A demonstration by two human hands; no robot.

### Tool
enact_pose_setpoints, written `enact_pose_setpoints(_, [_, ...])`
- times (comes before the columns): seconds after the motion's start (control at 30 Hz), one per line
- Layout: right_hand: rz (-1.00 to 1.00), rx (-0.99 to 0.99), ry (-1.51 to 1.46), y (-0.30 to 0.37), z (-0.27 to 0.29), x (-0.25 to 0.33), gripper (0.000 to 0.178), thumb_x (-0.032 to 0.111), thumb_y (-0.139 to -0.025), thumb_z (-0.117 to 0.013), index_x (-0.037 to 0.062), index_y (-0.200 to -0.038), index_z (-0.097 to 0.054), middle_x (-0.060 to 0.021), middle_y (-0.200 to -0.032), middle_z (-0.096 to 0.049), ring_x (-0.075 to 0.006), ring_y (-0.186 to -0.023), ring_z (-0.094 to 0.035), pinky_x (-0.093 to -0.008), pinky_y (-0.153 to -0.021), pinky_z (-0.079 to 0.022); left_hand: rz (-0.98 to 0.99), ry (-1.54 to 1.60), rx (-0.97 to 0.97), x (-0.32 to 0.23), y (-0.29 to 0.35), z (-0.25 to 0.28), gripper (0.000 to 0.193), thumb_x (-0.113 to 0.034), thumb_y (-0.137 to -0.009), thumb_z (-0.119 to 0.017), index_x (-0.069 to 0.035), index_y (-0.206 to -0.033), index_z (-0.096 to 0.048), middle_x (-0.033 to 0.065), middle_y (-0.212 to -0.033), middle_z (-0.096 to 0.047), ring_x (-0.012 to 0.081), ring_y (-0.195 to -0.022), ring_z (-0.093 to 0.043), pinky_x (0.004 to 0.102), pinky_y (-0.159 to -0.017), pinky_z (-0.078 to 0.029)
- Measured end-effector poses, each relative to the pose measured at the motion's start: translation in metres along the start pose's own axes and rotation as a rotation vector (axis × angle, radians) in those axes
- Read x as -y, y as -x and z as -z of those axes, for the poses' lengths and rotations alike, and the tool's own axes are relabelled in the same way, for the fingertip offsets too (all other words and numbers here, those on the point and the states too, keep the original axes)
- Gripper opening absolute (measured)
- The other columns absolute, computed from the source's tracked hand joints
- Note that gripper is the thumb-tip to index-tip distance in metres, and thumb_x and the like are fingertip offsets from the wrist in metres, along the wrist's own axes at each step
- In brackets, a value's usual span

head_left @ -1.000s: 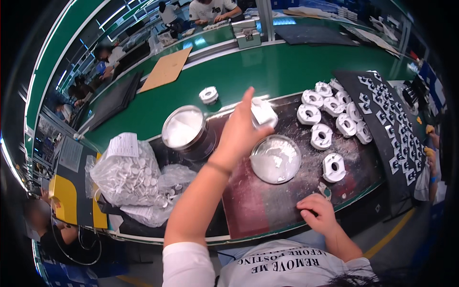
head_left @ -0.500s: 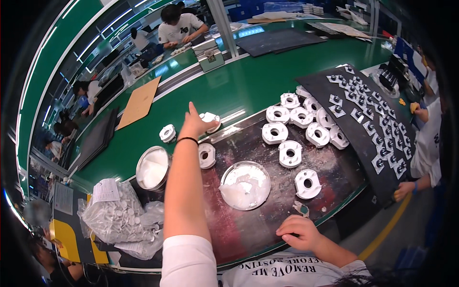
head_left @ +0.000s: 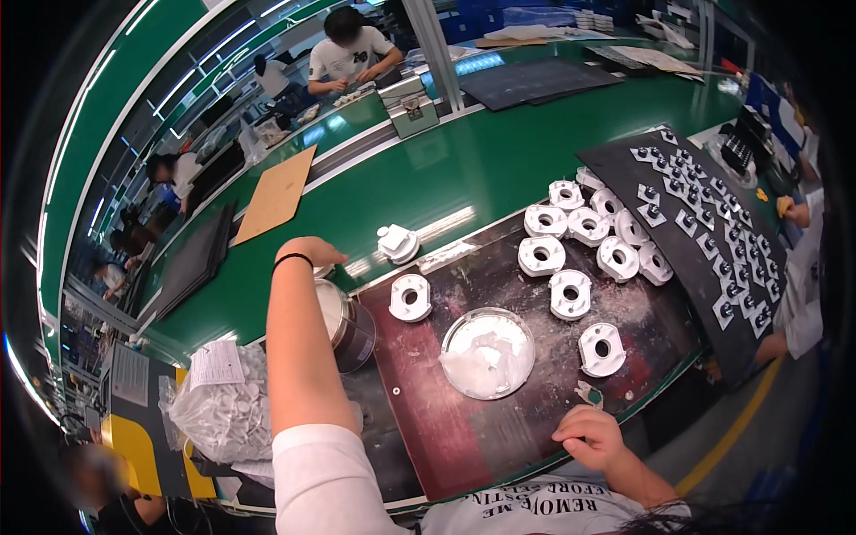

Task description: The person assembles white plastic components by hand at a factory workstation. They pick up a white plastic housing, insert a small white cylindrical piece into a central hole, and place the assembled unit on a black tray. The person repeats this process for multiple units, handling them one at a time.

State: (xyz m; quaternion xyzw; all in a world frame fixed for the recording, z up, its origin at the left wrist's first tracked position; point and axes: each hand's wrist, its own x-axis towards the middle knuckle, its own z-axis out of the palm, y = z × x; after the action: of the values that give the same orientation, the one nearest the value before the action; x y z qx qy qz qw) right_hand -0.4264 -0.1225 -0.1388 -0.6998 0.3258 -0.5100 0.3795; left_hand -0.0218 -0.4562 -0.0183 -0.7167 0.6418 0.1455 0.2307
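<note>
My left hand (head_left: pixel 312 251) reaches far out over a white part (head_left: pixel 326 269) on the green belt, behind the open tin (head_left: pixel 349 328). The hand covers most of this part, and its fingers are largely hidden. To its right a white piece with a small knob on top (head_left: pixel 398 243) stands on the belt. My right hand (head_left: pixel 592 437) is curled closed at the near edge of the dark work board (head_left: pixel 428 419); whatever its fingers may hold is hidden. Just beyond it lies a small green-and-metal item (head_left: pixel 588 395). A round white ring-shaped part (head_left: pixel 603 349) sits farther on.
A shallow dish of white paste (head_left: pixel 489 352) stands mid-board, beside a single ring part (head_left: pixel 410 297). Several more ring parts (head_left: pixel 571 294) cluster at the right. A black sheet (head_left: pixel 704 241) bears many small pieces. A bag of white parts (head_left: pixel 227 406) lies left. Co-workers sit beyond the belt.
My left hand has moved left, from beside the knobbed white piece to the white part behind the tin. The knobbed piece stays on the belt. The view has shifted; my right hand keeps its pose.
</note>
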Motion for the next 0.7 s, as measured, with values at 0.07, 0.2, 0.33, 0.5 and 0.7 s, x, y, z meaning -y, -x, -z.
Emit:
enact_pose_setpoints(0.07, [-0.001,-0.011,-0.009,0.001,0.0,-0.001,0.01,0.007,-0.079,-0.063,-0.0007,-0.083,-0.067,-0.0111,-0.08,-0.065,-0.024,-0.071,-0.061,-0.0325,-0.064,-0.048,0.093,-0.032,0.002,0.002,-0.007,0.002,0.046,-0.049,-0.083,-0.057,-0.023,-0.12,-0.061,0.0055,-0.13,-0.054,0.0243,-0.112,-0.055,0.0369,-0.093,-0.044])
enact_pose_setpoints(0.2, [0.0,-0.033,-0.006,0.001,0.001,0.0,0.01,0.002,-0.075,-0.064,0.001,-0.085,-0.067,-0.0103,-0.078,-0.064,-0.024,-0.07,-0.061,-0.0325,-0.062,-0.049,0.164,0.055,-0.005,0.007,-0.008,0.0,0.047,-0.048,-0.081,-0.06,-0.018,-0.117,-0.063,0.0092,-0.125,-0.057,0.024,-0.1,-0.06,0.0368,-0.082,-0.05])
enact_pose_setpoints(0.33, [0.01,-0.049,-0.006,0.0,0.0,0.0,0.01,0.002,-0.075,-0.064,0.0009,-0.085,-0.067,-0.0103,-0.077,-0.064,-0.0242,-0.07,-0.061,-0.0327,-0.062,-0.049,0.157,0.094,-0.059,0.02,-0.019,-0.007,0.033,-0.036,-0.076,-0.063,-0.01,-0.094,-0.069,0.0093,-0.095,-0.066,0.0203,-0.079,-0.062,0.0349,-0.071,-0.049])
enact_pose_setpoints(0.5, [0.03,-0.051,0.012,-0.001,-0.001,0.002,0.01,0.002,-0.075,-0.063,0.0011,-0.084,-0.067,-0.0101,-0.076,-0.063,-0.0241,-0.07,-0.061,-0.0325,-0.062,-0.049,0.112,-0.018,-0.195,0.027,-0.011,-0.009,0.026,-0.029,-0.073,-0.062,-0.006,-0.081,-0.069,0.0089,-0.079,-0.066,0.0203,-0.07,-0.059,0.0355,-0.067,-0.047])
enact_pose_setpoints(0.7, [0.03,-0.059,0.009,-0.001,-0.001,-0.001,0.009,0.002,-0.076,-0.063,0.0012,-0.084,-0.067,-0.0098,-0.076,-0.063,-0.0237,-0.069,-0.061,-0.0326,-0.062,-0.048,0.207,0.157,-0.052,0.037,-0.011,-0.008,0.031,-0.029,-0.077,-0.064,-0.006,-0.097,-0.07,0.0088,-0.099,-0.068,0.0217,-0.085,-0.063,0.0348,-0.075,-0.05])
